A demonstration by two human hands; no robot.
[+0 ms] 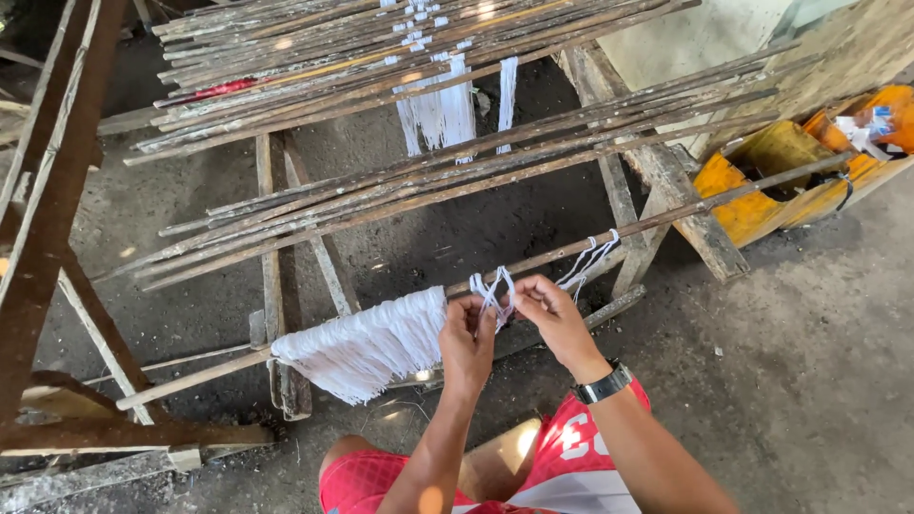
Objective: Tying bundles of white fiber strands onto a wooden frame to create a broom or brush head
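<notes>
White string loop (493, 288) pinched by left hand (466, 338) and right hand (552, 309), held against near stick (657, 221) for tying. Tied strings (367, 345) bunched left, hanging free. Wooden rack (276, 276) supporting stick.

Wooden rack (286, 286) bears long sticks (457, 171) (white strings (367, 345) draped over nearest).
</notes>
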